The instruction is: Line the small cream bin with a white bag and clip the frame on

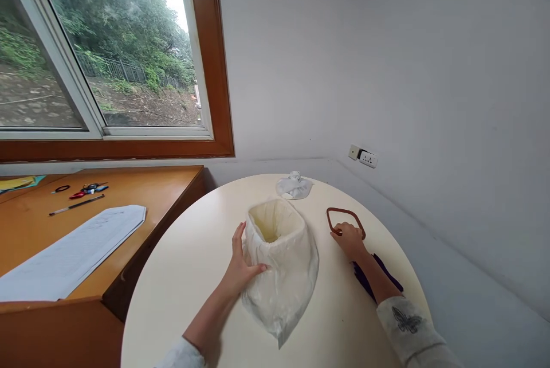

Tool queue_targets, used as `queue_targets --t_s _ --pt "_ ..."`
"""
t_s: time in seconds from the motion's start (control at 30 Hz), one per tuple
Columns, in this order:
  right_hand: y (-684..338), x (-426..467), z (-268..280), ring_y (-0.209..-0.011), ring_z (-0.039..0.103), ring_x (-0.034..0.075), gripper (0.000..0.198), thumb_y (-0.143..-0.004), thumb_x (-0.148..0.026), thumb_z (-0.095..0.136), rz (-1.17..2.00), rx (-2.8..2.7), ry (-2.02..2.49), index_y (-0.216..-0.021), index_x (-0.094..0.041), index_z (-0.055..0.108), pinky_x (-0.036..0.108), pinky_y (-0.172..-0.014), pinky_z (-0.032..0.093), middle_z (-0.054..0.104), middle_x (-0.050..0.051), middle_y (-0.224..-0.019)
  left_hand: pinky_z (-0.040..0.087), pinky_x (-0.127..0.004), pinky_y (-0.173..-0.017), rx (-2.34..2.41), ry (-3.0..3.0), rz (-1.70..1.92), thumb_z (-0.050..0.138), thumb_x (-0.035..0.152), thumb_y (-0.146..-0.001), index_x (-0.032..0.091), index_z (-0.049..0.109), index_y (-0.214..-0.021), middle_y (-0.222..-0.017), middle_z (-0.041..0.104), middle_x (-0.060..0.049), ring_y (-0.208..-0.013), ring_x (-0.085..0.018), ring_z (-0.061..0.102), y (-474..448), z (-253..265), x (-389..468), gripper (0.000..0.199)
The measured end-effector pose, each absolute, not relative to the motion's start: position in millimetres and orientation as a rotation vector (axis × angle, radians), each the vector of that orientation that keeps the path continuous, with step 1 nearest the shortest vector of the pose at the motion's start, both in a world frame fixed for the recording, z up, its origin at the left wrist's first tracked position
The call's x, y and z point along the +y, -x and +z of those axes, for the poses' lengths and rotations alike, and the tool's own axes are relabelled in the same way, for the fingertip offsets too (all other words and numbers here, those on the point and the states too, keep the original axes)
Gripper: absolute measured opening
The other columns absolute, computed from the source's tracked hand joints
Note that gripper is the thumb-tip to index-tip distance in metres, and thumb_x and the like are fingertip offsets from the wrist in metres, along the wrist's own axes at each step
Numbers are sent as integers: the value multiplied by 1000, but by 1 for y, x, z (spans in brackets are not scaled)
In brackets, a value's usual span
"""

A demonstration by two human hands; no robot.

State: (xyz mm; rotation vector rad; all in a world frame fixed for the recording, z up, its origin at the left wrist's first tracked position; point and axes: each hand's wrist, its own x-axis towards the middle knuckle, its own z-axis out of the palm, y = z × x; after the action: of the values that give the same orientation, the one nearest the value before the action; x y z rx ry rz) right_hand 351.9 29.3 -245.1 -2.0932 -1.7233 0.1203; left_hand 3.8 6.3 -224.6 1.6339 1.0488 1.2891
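A bin lined with a white plastic bag (286, 265) stands on the round table, its mouth facing up and the bag folded over the rim. The bag hangs loose down the front to a pointed corner. My left hand (240, 270) holds its left side, thumb on the front and fingers along the side. To the right, my right hand (349, 241) grips the near edge of a reddish-brown rim ring (354, 213), a thin rounded frame. Partly hidden under my right forearm lies a dark purple item (365, 281), whose kind I cannot make out.
A knotted white plastic bag (294, 186) sits at the back of the round cream table (180, 276). On the left, a wooden desk (172, 184) carries paper sheets (81, 247), a pen (77, 205) and scissors (91, 187). The wall has a socket (368, 159).
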Motion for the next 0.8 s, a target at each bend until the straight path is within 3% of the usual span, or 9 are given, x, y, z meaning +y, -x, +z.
queue_targets --t_s 0.1,0.17,0.23,0.37,0.5,0.57,0.67,0.8 --pt "-350 24 -236 -92 52 23 15 -74 -30 54 163 -1722 2081 -81 -20 63 40 -86 26 60 6 -94 19 -50 -107 1090 -1744 1279 60 62 -63 29 14 -138 -145 12 -9 -133 -31 13 9 -221 5 94" --pt "-344 21 -227 -100 49 24 21 -76 -33 52 197 -1725 2047 -90 -20 61 39 -89 25 58 8 -104 25 -47 -104 1257 -1711 1280 44 60 -76 29 20 -135 -141 19 -8 -130 -27 24 18 -220 8 70" --pt "-336 20 -218 -98 51 22 25 -81 -37 43 277 -1748 1997 -91 -20 60 35 -87 29 59 7 -102 36 -43 -97 1552 -1696 1171 35 56 -81 24 32 -129 -132 31 -11 -118 -25 40 26 -220 12 58" --pt "-315 24 -210 -71 55 18 40 -85 -47 33 579 -1822 1917 -72 -19 59 27 -65 37 61 4 -75 37 -48 -88 1900 -1807 795 47 56 -70 14 56 -99 -109 46 -15 -104 -33 47 34 -223 18 53" --pt "-295 31 -211 -61 53 16 33 -75 -47 51 845 -1825 1877 -63 -17 58 25 -57 36 60 3 -63 29 -52 -89 1858 -1876 727 58 44 -60 17 55 -65 -97 53 -14 -105 -39 43 31 -225 15 27" --pt "-287 32 -212 -62 54 16 27 -71 -42 56 934 -1805 1838 -63 -16 58 25 -57 37 60 2 -62 32 -49 -87 1815 -1866 725 57 39 -60 18 51 -58 -91 55 -12 -101 -36 46 31 -222 15 21" --pt "-282 31 -208 -66 56 17 21 -71 -36 55 1042 -1766 1738 -68 -16 61 25 -59 40 63 3 -66 40 -42 -75 1720 -1781 741 55 38 -63 20 46 -53 -72 55 -7 -80 -28 54 34 -211 16 22" --pt "-289 28 -192 -77 60 19 27 -77 -35 46 1169 -1672 1547 -86 -16 62 27 -67 46 66 5 -79 43 -32 -56 1560 -1591 827 52 46 -68 18 47 -60 -57 51 0 -56 -18 52 47 -182 21 29"
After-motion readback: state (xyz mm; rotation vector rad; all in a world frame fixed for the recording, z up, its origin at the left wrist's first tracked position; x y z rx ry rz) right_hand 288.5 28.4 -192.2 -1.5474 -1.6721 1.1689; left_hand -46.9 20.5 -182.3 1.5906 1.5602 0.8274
